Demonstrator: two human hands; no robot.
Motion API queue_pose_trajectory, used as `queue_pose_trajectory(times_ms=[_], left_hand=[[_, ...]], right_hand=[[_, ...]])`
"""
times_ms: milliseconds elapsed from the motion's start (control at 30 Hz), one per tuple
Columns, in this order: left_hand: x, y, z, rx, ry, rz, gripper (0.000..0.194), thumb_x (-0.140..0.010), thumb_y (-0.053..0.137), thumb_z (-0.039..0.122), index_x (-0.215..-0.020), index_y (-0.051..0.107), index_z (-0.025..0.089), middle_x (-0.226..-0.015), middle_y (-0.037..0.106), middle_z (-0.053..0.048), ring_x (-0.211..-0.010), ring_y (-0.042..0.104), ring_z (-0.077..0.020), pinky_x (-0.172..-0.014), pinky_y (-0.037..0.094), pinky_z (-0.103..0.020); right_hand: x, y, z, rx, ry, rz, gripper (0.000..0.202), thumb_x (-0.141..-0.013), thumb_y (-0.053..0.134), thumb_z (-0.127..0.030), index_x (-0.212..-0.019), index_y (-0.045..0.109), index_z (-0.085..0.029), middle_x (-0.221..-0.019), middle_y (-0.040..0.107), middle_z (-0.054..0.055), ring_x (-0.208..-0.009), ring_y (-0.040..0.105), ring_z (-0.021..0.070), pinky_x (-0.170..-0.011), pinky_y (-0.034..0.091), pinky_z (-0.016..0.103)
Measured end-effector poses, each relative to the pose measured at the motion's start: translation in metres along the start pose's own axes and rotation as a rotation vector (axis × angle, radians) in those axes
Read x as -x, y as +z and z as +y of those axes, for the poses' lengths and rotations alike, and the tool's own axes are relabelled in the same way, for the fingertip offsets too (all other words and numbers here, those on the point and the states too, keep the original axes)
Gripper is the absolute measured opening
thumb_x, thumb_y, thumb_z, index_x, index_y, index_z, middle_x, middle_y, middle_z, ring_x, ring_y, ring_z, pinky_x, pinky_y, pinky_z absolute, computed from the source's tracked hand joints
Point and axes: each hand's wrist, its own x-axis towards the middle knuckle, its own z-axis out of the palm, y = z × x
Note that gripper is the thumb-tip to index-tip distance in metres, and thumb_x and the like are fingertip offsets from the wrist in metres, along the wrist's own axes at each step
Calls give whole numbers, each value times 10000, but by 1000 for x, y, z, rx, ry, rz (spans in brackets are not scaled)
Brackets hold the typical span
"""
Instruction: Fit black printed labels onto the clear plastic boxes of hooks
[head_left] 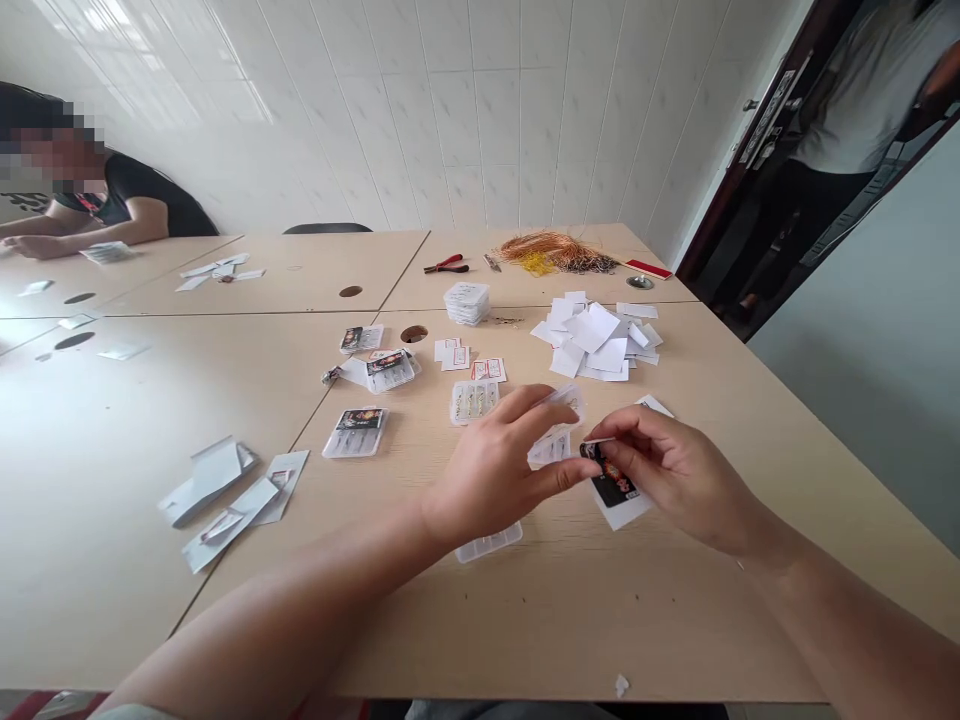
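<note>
A black printed card with a white lower part (616, 490) hangs from the pinched fingers of my right hand (667, 470). My left hand (502, 460) reaches in from the left with thumb and fingers apart, its thumb tip at the card's upper left edge. Behind its fingers stands an opened clear plastic box (551, 447), partly hidden. Another clear box (489, 543) lies under my left wrist, mostly covered. Just beyond my left hand is a clear box with small yellowish pieces (474, 402).
White cards (600, 335) are heaped at the back right, near copper wire (555, 250) and pliers (448, 265). Packed boxes (357, 433) and folded papers (232, 510) lie left. A person (112, 200) sits far left; another (855, 110) stands in the doorway.
</note>
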Motion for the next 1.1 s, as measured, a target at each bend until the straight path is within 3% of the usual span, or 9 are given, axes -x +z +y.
queue_pose_trajectory(times_ms=[67,167,333,433,600,700,800,933,1100], left_hand=[[1,2,3,68,-49,-48,286,-875,738,428,-1026,684,191,-1127,689,-94,-953,694,-203,-789,580,-311],[-3,2,7,178,-145,-55,92,-888,724,277,-895,674,201,-1036,692,-49,-882,681,-162,-790,564,-286],[-5,4,8,273,-247,21,107,-910,648,199,-805,627,206,-892,668,-16,-838,648,-152,-732,524,-269],[-5,8,6,287,-248,77,111,-920,627,208,-810,617,208,-865,662,-17,-847,642,-162,-744,518,-284],[-3,14,1,264,-259,148,124,-930,614,217,-809,590,203,-844,644,-12,-768,616,-144,-700,507,-273],[-3,16,-4,178,-156,183,106,-922,610,168,-828,586,210,-882,648,-14,-813,631,-148,-722,511,-265],[-9,16,-10,95,-66,244,111,-917,603,135,-839,587,213,-922,649,-20,-855,638,-150,-763,514,-266],[-30,7,-12,105,-118,321,100,-905,636,185,-822,590,217,-904,654,-18,-826,639,-159,-759,512,-291],[-44,-6,-8,237,-151,334,127,-909,661,275,-810,600,225,-859,644,-20,-822,625,-178,-759,509,-325]], right_hand=[[5,2,1,-18,-54,9,124,-966,604,-368,-966,671,-263,-781,693,-26,-636,615,98,-588,526,208],[10,4,1,-14,-93,40,138,-957,628,-380,-1065,683,-313,-871,709,-20,-773,656,122,-685,561,231],[13,10,2,-18,2,137,471,-838,757,-489,-1263,593,-367,-1056,674,3,-929,638,157,-840,569,315],[13,13,2,-127,65,145,474,-802,767,-565,-1170,591,-323,-1099,653,22,-976,637,167,-866,562,319],[10,12,-2,-199,106,29,483,-851,656,-669,-1101,619,-257,-1070,664,56,-969,631,184,-857,536,308],[6,11,-3,-165,162,-18,563,-855,566,-749,-1083,640,-240,-943,659,44,-858,603,194,-768,516,323],[-4,11,-7,-138,199,-19,453,-879,574,-676,-976,654,-241,-856,629,15,-780,568,178,-714,482,315],[-30,7,-23,-138,136,36,250,-879,632,-481,-921,666,-238,-944,666,15,-868,604,178,-789,477,313],[-47,-2,-42,-54,-13,168,174,-858,629,-395,-836,685,-232,-871,678,6,-864,607,173,-763,469,299]])
